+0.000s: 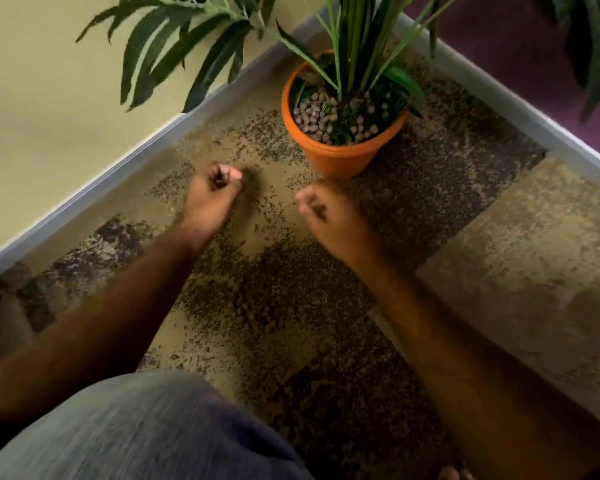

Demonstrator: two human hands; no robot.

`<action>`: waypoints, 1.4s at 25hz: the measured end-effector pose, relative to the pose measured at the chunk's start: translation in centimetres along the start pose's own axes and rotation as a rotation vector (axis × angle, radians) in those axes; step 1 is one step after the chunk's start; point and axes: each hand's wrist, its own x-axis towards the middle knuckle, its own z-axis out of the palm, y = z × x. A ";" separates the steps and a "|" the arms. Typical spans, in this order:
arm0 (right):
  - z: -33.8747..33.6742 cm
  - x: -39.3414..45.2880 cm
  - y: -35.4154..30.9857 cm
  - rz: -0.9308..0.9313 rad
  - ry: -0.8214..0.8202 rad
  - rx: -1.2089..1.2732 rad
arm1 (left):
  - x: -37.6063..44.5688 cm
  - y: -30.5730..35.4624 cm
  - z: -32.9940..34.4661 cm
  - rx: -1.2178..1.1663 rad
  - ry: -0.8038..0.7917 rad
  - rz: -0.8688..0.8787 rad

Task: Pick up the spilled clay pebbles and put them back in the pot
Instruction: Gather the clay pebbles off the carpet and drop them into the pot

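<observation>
While both hands curl tight, left hand (215,188) & right hand (317,207) prob carry pebbles toward the pot (340,133); can't tell what's inside. More pebbles (253,311) wait on the floor.

Both hands, left (212,194) and right (321,209), fingers curled, arms outstretched.

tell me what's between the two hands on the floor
In the head view, only patterned carpet shows between the left hand and right hand; the spilled pebbles lie nearer the person.
</observation>
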 end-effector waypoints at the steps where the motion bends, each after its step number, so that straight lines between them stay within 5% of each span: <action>1: 1.7 -1.1 0.4 0.081 -0.124 -0.008 | -1.0 -1.8 0.0 -0.027 -0.002 -0.048; 3: 5.0 -3.4 0.8 0.196 -0.362 -0.040 | -2.8 -4.7 -0.2 -0.004 -0.021 -0.085; 6: 8.6 -6.2 1.0 0.182 -0.589 -0.193 | -4.2 -8.4 -1.5 0.425 -0.046 0.066; 8: 10.0 -7.6 1.1 0.074 -0.629 -0.333 | -4.4 -10.4 -2.3 0.659 -0.073 0.157; 14: 11.9 -9.4 1.8 -0.240 -0.632 -0.533 | -5.0 -11.0 -1.5 0.870 -0.196 0.125; 18: 11.0 -8.4 2.4 -0.126 -0.668 -0.436 | -4.2 -10.8 -1.7 0.816 -0.193 0.100; 22: 8.5 -7.1 2.3 0.177 -0.490 -0.112 | -3.3 -9.8 -1.9 0.634 -0.191 0.029; 26: 5.8 -5.6 1.8 0.293 -0.328 0.085 | -3.6 -7.8 -0.9 0.546 -0.082 0.091; 28: 5.1 -4.7 0.9 0.271 -0.247 0.119 | -4.6 -6.2 0.7 0.220 -0.081 0.016; 31: 4.9 -3.7 -1.1 0.177 -0.174 0.117 | -6.3 -4.0 3.8 -0.459 -0.280 -0.262; 35: 4.6 -2.9 -3.1 0.105 -0.243 0.000 | -7.7 -3.4 6.3 -1.017 -0.405 -0.528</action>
